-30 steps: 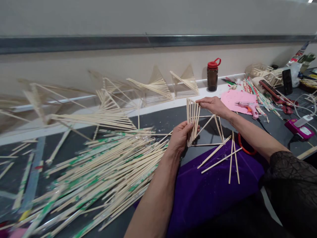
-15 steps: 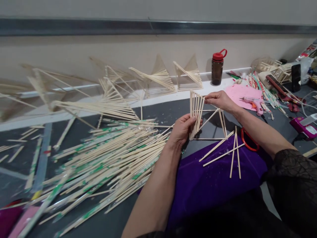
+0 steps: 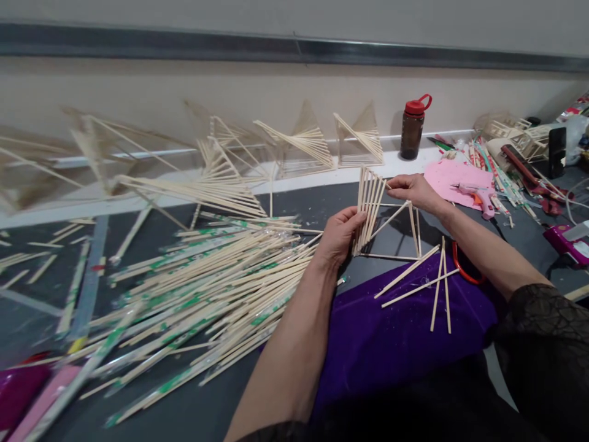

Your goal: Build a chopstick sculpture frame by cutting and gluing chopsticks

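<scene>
My left hand [image 3: 341, 234] grips the left side of a small frame of wooden sticks [image 3: 369, 205], its thumb across the slanted row of sticks. At the frame's upper right, my right hand [image 3: 411, 189] has its fingers pinched together at the top end of a stick in the row. The frame's open triangular end stands to the right, below my right wrist. Several loose sticks [image 3: 421, 287] lie on a purple cloth [image 3: 368, 344] in front of it.
A large pile of wrapped and loose chopsticks [image 3: 221, 282] covers the left. Finished-looking stick structures [image 3: 304, 144] stand along the wall. Behind are a bottle [image 3: 413, 132] and pink sheet [image 3: 442, 175] with a glue gun [image 3: 478, 195]; red-handled scissors [image 3: 465, 270] lie at the right.
The view has shifted slightly, so most things appear a little further right. Both hands keep their places on the stick frame, with hardly any movement.
</scene>
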Available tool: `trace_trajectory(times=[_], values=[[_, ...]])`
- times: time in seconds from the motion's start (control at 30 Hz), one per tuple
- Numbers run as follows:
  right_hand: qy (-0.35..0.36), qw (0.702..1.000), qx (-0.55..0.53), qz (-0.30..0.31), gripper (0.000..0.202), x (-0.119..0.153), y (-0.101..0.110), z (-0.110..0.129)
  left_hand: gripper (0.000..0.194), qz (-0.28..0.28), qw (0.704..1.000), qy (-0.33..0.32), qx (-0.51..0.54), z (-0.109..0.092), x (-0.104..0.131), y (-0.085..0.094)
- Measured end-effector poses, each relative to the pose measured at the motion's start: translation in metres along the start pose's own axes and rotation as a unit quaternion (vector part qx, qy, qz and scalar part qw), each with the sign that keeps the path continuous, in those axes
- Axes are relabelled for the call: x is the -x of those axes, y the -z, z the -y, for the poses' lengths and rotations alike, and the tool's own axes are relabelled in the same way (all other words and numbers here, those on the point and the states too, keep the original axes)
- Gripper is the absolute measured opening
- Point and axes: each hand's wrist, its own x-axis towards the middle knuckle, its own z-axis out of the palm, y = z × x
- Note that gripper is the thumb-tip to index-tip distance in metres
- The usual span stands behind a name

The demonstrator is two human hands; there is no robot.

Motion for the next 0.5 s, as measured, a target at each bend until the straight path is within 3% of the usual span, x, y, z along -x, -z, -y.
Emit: trace_trajectory(times=[0.33,0.5], values=[[-0.013,0.999,0.034,-0.02,0.018,0.0,0.003,-0.002,0.035,0.017,1.0,-0.004,-0.02,0.004,-0.001,0.0],[0.025,0.992,0.087,-0.091,0.019,0.009,0.02,0.004,0.039,-0.016,0.996,-0.054,-0.063,0.003,-0.005,0.002]])
